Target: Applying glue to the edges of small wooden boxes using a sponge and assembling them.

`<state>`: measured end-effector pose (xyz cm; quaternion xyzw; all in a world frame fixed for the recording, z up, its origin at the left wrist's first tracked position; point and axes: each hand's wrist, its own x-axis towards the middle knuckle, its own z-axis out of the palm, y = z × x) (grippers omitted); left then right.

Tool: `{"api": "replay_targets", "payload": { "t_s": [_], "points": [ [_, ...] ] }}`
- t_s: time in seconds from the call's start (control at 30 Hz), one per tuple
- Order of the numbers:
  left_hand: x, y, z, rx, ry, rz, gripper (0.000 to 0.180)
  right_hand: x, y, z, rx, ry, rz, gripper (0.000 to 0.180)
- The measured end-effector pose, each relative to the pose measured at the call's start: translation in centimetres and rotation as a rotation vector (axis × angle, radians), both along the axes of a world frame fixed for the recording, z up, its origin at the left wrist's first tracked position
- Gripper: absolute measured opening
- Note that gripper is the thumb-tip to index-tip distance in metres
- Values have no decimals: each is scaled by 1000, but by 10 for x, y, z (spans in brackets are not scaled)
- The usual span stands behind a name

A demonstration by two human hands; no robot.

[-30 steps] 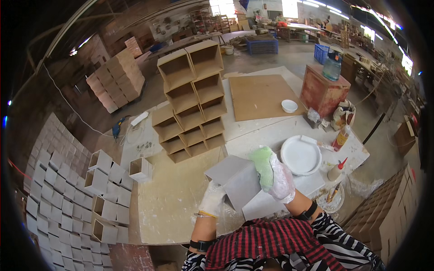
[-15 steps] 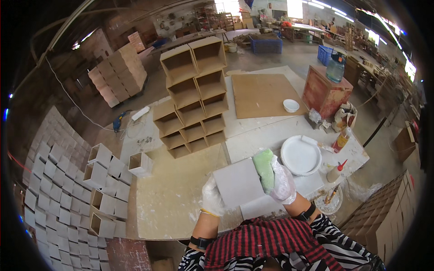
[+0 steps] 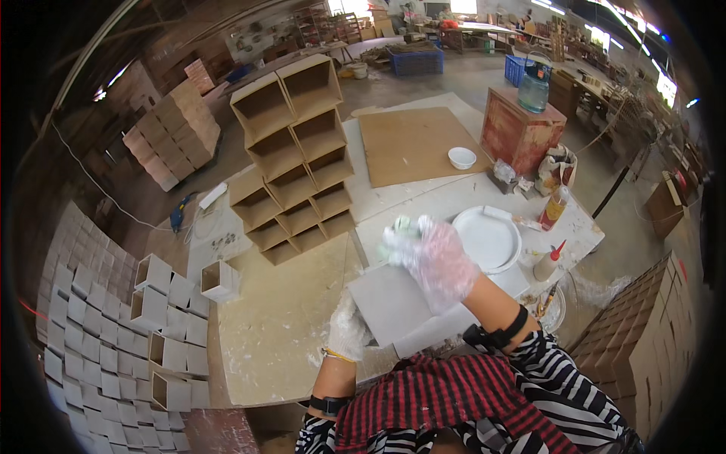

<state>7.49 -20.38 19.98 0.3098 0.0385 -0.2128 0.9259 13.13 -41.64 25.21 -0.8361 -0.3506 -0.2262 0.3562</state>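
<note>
A light grey box (image 3: 387, 301) is tilted above the near part of the table. My left hand (image 3: 346, 331), in a white glove, is closed round its left side. My right hand (image 3: 445, 266), in a clear plastic glove, is at the box's upper right edge and grips a soft green cloth (image 3: 396, 236). Blurred by motion, the cloth is mostly hidden by the fingers. Just right of that hand stands a round white tub (image 3: 490, 261) of white liquid, a paint roller (image 3: 508, 217) across its rim.
A stack of open brown boxes (image 3: 291, 181) stands at the table's far left, a single box (image 3: 219, 281) near its left edge. Two bottles (image 3: 554, 208) stand on the right; a white bowl (image 3: 462, 158) sits on a brown board (image 3: 416, 136). Many grey boxes (image 3: 113, 340) are piled left.
My right hand has moved up and left with the green cloth, from the box's right side to its upper edge. The box has shifted slightly left and down. The whole view has shifted.
</note>
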Motion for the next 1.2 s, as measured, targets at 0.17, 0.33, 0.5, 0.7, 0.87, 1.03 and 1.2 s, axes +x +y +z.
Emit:
{"api": "replay_targets", "payload": {
  "t_s": [0.17, 0.33, 0.5, 0.7, 0.87, 1.03, 1.2],
  "points": [
    [-4, 10, -7, 63, 44, 43, 48, -1, -12, -5, 363, 321, -146, 29],
    [0, 19, -26, 94, -271, -98, 39, -28, -3, 1, 797, 561, -116, 37],
    [-3, 15, -23, 3, -186, -77, 41, -32, -19, -20, 256, 557, -205, 50],
    [-2, 6, -29, 382, -412, 150, 40, -46, -9, 3, 235, 454, -121, 51],
    [6, 21, -37, -261, 125, 70, 42, -63, 4, 27, 525, 612, 65, 40],
    [-5, 27, -22, 939, -817, 206, 43, -56, 3, 10, 59, 148, -185, 38],
    [-6, 40, -1, 991, -845, 108, 42, -51, 7, -1, 220, 251, -143, 42]
  ]
}}
